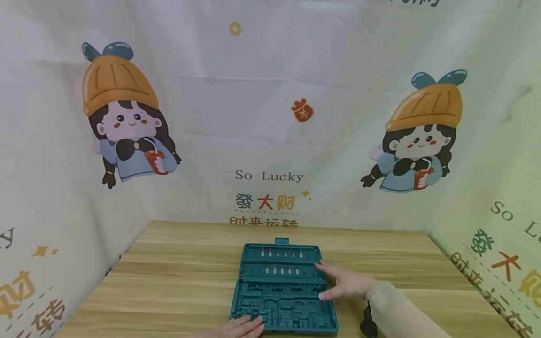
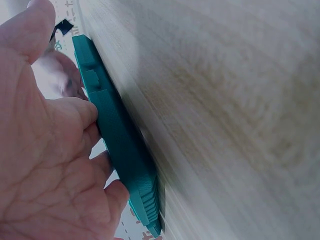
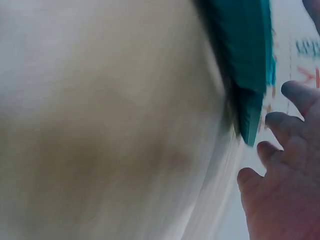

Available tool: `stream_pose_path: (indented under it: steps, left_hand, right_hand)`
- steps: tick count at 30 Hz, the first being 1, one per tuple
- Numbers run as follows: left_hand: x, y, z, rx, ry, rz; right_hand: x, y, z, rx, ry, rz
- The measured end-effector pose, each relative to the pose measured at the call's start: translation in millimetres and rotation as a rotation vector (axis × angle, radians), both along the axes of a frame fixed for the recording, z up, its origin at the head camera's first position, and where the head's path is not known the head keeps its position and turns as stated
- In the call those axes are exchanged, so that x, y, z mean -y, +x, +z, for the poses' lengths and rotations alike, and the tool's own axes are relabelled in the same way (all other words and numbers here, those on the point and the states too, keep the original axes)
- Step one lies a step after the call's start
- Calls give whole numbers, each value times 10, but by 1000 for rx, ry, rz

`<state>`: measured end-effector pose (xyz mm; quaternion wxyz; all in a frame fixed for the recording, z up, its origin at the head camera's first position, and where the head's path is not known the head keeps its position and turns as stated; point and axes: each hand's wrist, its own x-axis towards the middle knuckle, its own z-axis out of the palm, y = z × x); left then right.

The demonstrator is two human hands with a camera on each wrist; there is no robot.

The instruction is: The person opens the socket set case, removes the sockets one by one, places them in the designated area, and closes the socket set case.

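Note:
A dark teal plastic bit case [image 1: 291, 303] lies unfolded flat on the table. Its far half holds two rows of small screwdriver bits [image 1: 282, 271], and its near half has moulded recesses. My left hand [image 1: 243, 327] rests its fingers on the near left corner; the left wrist view shows the fingers [image 2: 87, 117] against the case's side [image 2: 125, 145]. With fingers spread, my right hand [image 1: 348, 283] is at the right side of the case, its fingertips by the rim. In the right wrist view, the right hand [image 3: 290, 175] is beside the case's end [image 3: 247, 65].
A wood-grain table [image 1: 177, 272] bears the case. A black object [image 1: 368, 324] shows below the right sleeve [image 1: 397, 305], partly hidden. Behind and on both sides hangs a printed cloth [image 1: 203, 117] with cartoon figures and lettering.

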<state>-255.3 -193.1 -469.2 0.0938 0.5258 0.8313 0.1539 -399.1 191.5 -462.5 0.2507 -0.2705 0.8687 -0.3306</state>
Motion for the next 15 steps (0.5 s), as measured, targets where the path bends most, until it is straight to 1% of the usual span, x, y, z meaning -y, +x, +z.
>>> stream_pose_path:
  steps: [1, 2, 4, 6, 7, 8, 9, 10, 11, 12, 13, 15]
  left_hand:
    - [6, -31, -40, 8, -8, -4]
    - [17, -84, -109, 13, -21, -7]
    - [34, -228, -276, -1, -80, -11]
    - [43, -383, -435, -21, -147, -15]
    - [47, -475, -509, -30, -183, -21]
    - [51, -564, -569, -32, -214, -30]
    - [36, -627, -577, -30, -237, -37]
    - [29, -666, -555, -7, -232, -43]
    - [24, -697, -519, 39, -221, -30]
    - [7, -703, -434, 87, -210, 3]
    - [-14, -691, -340, 123, -197, 50]
    - [-51, -639, -121, 205, -150, 181]
  right_hand:
    - [-56, -72, -140, -1, 15, 49]
    - [-111, -147, -279, -9, 36, 102]
    - [-201, -298, -545, -32, 79, 198]
    - [-233, -360, -691, -51, 77, 243]
    - [-233, -348, -703, -70, 85, 252]
    - [-222, -310, -679, -95, 88, 260]
    - [-193, -240, -614, -116, 87, 257]
    - [-167, -156, -525, -131, 86, 258]
    - [-131, -50, -409, -140, 80, 248]
    - [-94, 60, -282, -144, 73, 247]
    - [-56, 162, -161, -140, 72, 238]
    - [-7, 306, 14, -142, 79, 245]
